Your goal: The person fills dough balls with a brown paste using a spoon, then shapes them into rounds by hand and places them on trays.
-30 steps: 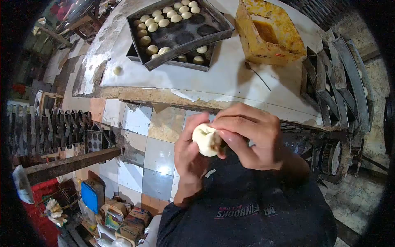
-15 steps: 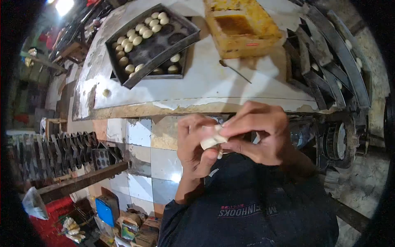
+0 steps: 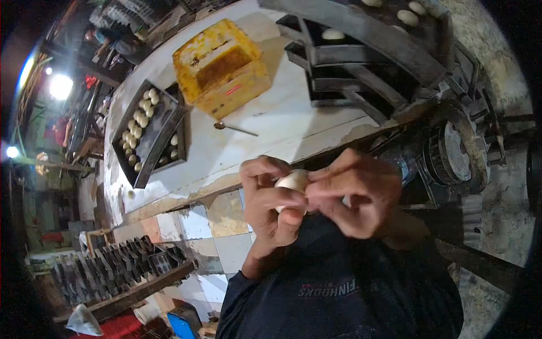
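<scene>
dough (image 3: 293, 180): between both hands, before the chest | left hand (image 3: 264, 204): cupping dough, seemingly to steady it | right hand (image 3: 367, 183): pinching its 3 o'clock edge, presumably for fine control | spoon (image 3: 234, 129), tub (image 3: 237, 93): 11 o'clock, adjacent, likely for reach | tray (image 3: 158, 147): 10 o'clock, keeping balls (image 3: 135, 131) grouped
</scene>
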The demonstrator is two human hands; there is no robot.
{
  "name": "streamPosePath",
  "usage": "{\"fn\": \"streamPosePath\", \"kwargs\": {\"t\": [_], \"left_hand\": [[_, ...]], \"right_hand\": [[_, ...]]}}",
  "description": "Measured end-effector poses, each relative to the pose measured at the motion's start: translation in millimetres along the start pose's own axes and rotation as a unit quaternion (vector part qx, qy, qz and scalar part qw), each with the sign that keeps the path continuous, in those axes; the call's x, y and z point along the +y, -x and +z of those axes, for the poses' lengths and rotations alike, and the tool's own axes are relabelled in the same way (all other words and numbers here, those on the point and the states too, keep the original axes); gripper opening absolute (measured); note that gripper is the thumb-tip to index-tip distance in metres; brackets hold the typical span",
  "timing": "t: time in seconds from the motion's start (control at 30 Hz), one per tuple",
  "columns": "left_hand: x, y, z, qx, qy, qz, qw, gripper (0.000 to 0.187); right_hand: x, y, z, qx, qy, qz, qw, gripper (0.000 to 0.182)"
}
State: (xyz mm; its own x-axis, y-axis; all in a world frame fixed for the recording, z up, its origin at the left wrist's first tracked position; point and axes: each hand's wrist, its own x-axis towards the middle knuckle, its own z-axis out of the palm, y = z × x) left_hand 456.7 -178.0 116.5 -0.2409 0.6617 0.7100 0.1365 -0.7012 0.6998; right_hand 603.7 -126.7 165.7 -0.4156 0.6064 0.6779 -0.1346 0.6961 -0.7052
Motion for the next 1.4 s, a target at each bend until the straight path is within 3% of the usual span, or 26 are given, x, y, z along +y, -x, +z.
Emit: {"fn": "streamPosePath", "kwargs": {"t": [0.13, 0.23, 0.33, 0.37, 0.43, 0.47, 0.5, 0.57, 0.63, 0.67, 0.7, 0.77, 0.8, 0.83, 0.87, 0.9, 0.93, 0.97, 1.03, 1.07, 1.1, 1.2, 1.27, 1.33, 1.37, 1.4], "left_hand": [[-3, -21, 45, 0.075, -0.009, 0.004, 0.997, 0.08], [-7, -48, 73, 0.022, 0.087, 0.022, 0.996, 0.108], [-31, -86, 77, -0.139, 0.119, 0.046, 0.982, 0.07], [-39, -93, 77, -0.136, 0.111, 0.068, 0.982, 0.055], [-56, -102, 72, -0.118, 0.077, 0.084, 0.986, 0.039], [-54, -108, 70, -0.119, -0.061, 0.027, 0.991, 0.034], [-51, -114, 69, -0.116, -0.194, -0.03, 0.974, 0.031], [-71, -121, 69, -0.162, -0.286, -0.067, 0.942, 0.028], [-106, -101, 66, -0.154, -0.063, -0.108, 0.98, 0.027], [-123, -92, 65, -0.146, 0.047, -0.127, 0.98, 0.03], [-126, -93, 72, -0.139, 0.085, -0.21, 0.964, 0.035], [-138, -110, 86, -0.141, 0.133, -0.277, 0.941, 0.042], [-140, -121, 94, -0.187, -0.219, 0.046, 0.957, 0.037], [-141, -127, 97, -0.209, -0.383, 0.196, 0.878, 0.035], [-143, -132, 101, -0.173, -0.519, 0.349, 0.76, 0.034], [-142, -139, 102, -0.239, -0.291, 0.13, 0.917, 0.031], [-141, -149, 101, -0.235, -0.039, -0.029, 0.971, 0.032], [-136, -164, 101, -0.159, 0.223, -0.167, 0.947, 0.034], [-121, -232, 79, -0.419, 0.198, -0.224, 0.857, 0.045], [-117, -248, 73, -0.399, 0.224, -0.266, 0.848, 0.055], [-118, -257, 67, -0.379, 0.248, -0.308, 0.836, 0.067], [-141, -268, 50, -0.372, 0.24, -0.209, 0.872, 0.058], [-153, -275, 39, -0.377, 0.219, -0.159, 0.886, 0.053], [-167, -271, 24, -0.341, 0.229, -0.132, 0.902, 0.046], [-172, -268, 14, -0.308, 0.23, -0.106, 0.917, 0.04], [-176, -263, 0, -0.286, 0.203, -0.107, 0.93, 0.037]], "right_hand": [[-2, 8, -26, 0.041, 0.082, -0.072, 0.993, 0.033], [16, 5, -38, 0.118, 0.072, -0.139, 0.981, 0.034], [31, 0, -56, -0.006, -0.085, 0.009, 0.996, 0.023], [38, -5, -58, -0.028, -0.108, 0.052, 0.992, 0.02], [45, -24, -76, -0.113, 0.093, 0.01, 0.989, 0.024], [44, -26, -80, -0.147, 0.142, 0.1, 0.974, 0.028], [44, -33, -79, -0.15, 0.148, 0.099, 0.972, 0.028], [38, -54, -83, 0.036, 0.28, 0.037, 0.959, 0.018], [37, -72, -87, -0.004, 0.24, 0.015, 0.971, 0.03], [38, -85, -83, -0.079, 0.268, -0.014, 0.96, 0.034], [40, -97, -82, -0.153, 0.294, -0.044, 0.942, 0.039], [42, -111, -85, -0.161, 0.336, -0.06, 0.926, 0.044], [45, -119, -86, -0.183, 0.373, -0.075, 0.907, 0.041], [48, -127, -87, -0.209, 0.405, -0.085, 0.886, 0.038], [48, -135, -94, -0.213, 0.421, -0.102, 0.876, 0.031], [49, -146, -101, -0.218, 0.428, -0.098, 0.871, 0.031], [50, -161, -110, -0.214, 0.379, -0.08, 0.897, 0.028], [51, -178, -119, -0.209, 0.33, -0.061, 0.918, 0.024], [52, -209, -135, -0.14, 0.251, 0.107, 0.952, 0.025], [61, -232, -149, -0.135, 0.313, 0.139, 0.93, 0.033], [77, -251, -152, -0.061, 0.318, 0.178, 0.929, 0.037], [172, -310, -206, 0.016, 0.286, 0.19, 0.939, 0.027], [247, -339, -238, 0.069, 0.412, 0.127, 0.9, 0.025], [313, -343, -261, -0.064, 0.527, 0.138, 0.836, 0.027], [317, -345, -251, -0.195, 0.585, 0.298, 0.729, 0.039], [323, -337, -244, -0.218, 0.59, 0.303, 0.716, 0.044]]}}
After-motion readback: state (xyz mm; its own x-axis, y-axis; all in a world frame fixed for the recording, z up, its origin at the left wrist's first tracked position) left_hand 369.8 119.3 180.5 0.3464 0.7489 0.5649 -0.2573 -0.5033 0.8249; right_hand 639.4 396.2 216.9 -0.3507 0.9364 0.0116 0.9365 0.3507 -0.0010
